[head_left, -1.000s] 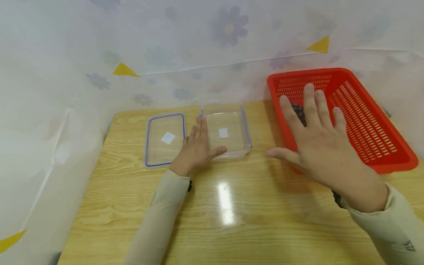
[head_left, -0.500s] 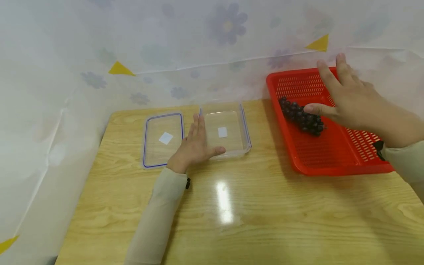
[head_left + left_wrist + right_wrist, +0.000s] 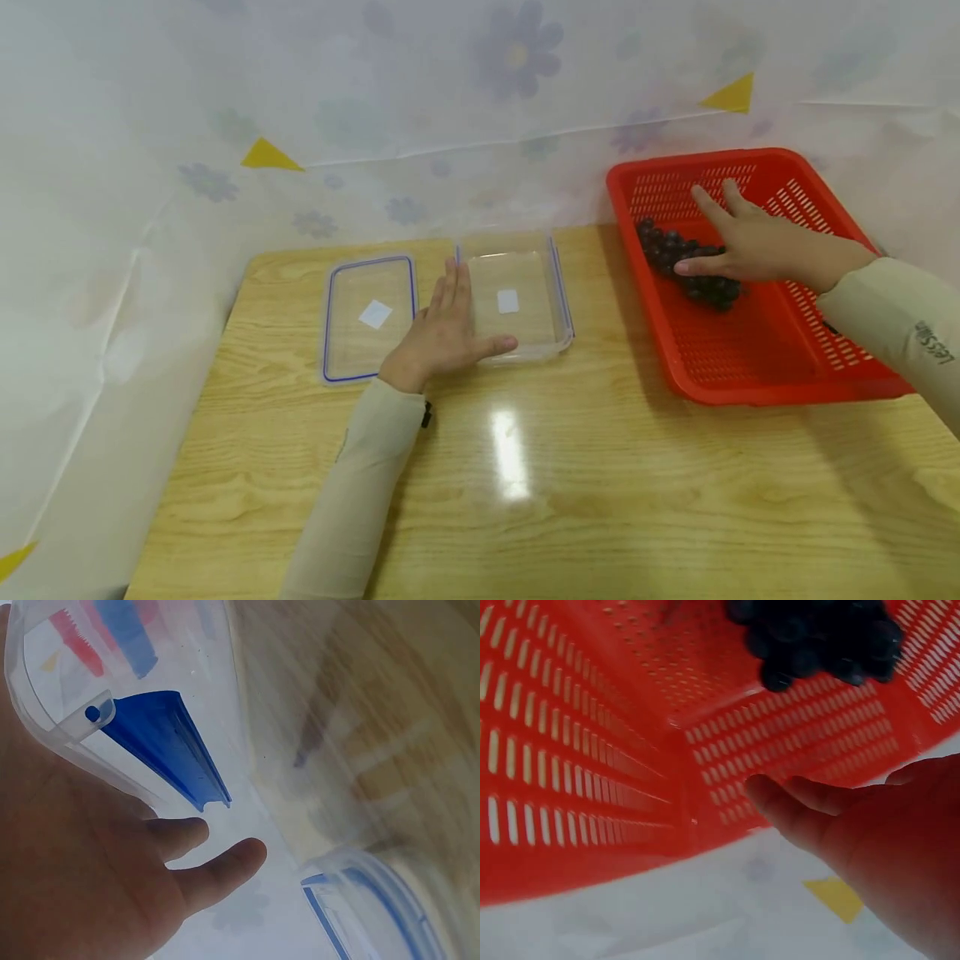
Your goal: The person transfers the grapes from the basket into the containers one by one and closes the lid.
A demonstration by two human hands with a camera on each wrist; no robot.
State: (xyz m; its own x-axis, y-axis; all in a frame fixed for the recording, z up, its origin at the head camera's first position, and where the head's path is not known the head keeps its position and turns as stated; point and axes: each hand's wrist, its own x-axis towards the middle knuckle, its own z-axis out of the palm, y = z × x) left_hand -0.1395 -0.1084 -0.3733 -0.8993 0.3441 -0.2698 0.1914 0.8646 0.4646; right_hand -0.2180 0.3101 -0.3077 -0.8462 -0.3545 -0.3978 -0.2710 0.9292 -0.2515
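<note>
A bunch of dark grapes (image 3: 712, 290) lies in the left part of a red plastic basket (image 3: 757, 392). Over the bunch hovers my right hand (image 3: 757, 243), fingers spread and holding nothing; the right wrist view shows a gap between its fingers and the grapes (image 3: 817, 641). My left hand (image 3: 441, 333) lies against the left side of a clear plastic food container (image 3: 525, 329), fingers straight and thumb over its front rim. A blue clip (image 3: 169, 742) on the container's side shows in the left wrist view. Left of that hand lies the clear lid (image 3: 352, 342) with its blue seal.
Both container and lid bear a white label. The wooden table (image 3: 450, 517) ends at a pale flowered sheet (image 3: 420, 83) behind and at the left. Yellow tape pieces (image 3: 272, 157) mark the sheet. The basket's raised walls surround the grapes.
My right hand first swung right and up, uncovering the grapes, then came down over them inside the basket. My left hand has stayed against the container.
</note>
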